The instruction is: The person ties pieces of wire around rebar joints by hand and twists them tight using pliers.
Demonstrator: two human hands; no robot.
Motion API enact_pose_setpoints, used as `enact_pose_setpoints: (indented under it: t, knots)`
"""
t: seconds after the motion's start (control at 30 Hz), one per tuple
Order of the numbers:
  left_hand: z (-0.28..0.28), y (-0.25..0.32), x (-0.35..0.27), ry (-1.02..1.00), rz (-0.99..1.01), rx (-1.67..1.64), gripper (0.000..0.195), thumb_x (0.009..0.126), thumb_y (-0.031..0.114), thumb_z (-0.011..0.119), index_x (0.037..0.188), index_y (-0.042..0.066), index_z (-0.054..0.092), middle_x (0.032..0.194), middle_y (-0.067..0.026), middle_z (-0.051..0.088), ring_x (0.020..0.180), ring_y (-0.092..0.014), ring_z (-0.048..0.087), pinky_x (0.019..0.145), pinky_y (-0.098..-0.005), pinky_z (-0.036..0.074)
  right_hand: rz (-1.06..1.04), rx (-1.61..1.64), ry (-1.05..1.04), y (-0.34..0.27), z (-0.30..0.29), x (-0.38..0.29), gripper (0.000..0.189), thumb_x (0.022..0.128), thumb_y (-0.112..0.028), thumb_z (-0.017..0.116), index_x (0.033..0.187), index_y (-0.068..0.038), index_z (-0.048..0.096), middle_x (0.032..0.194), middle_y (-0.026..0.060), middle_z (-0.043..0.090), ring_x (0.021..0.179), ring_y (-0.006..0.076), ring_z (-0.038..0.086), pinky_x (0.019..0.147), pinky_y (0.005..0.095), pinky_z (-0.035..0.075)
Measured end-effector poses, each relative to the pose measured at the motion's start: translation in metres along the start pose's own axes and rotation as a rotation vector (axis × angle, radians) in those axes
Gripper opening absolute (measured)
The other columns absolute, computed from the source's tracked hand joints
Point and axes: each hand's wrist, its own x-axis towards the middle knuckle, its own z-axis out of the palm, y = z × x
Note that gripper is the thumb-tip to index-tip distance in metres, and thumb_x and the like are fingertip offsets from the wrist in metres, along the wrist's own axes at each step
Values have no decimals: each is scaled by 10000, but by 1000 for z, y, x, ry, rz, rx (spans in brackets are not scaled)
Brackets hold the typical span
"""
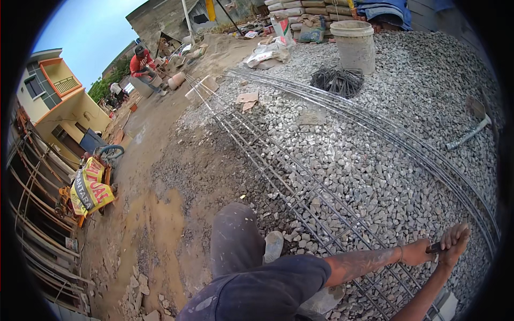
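At the lower right, my left hand [418, 252] is closed on a short dark handle [433, 248]; the tool's working part is hidden. My right hand [455, 243] meets the handle's other end, fingers curled around it. Both hands are above gravel, just right of a long rebar cage [313, 184]. The cage is made of lengthwise steel bars with stirrups and runs diagonally from the upper middle to below my forearms. Its far end rests at a pale block [202, 90]. Loose rebar rods [381, 124] lie to the right, curving in this view.
Crushed gravel [333, 148] surrounds the cage. A hammer [469, 134] lies at right. A coil of tie wire [337, 82] sits by a dirty bucket [352, 44]. Stacked sacks [317, 10] stand behind. A muddy puddle [172, 216] is left. A person in red [141, 64] sits far off.
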Motion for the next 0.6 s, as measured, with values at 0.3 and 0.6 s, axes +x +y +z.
enact_pose_setpoints:
  t: [0.3, 0.6]
  knots:
    - [24, 2, 1, 978, 235, 410, 297, 693, 297, 706, 717, 31, 577, 629, -155, 583, 605, -356, 586, 562, -414, 445, 60, -485, 548, 7, 67, 27, 384, 898, -411, 556, 761, -52, 547, 568, -16, 438, 458, 82, 419, 417, 249, 356]
    - [8, 8, 13, 314, 109, 311, 238, 837, 193, 606, 688, 12, 563, 517, -116, 514, 487, -206, 533, 491, -355, 399, 125, -172, 274, -6, 27, 21, 494, 814, -540, 606, 692, -83, 464, 554, -24, 404, 481, 91, 404, 426, 265, 349]
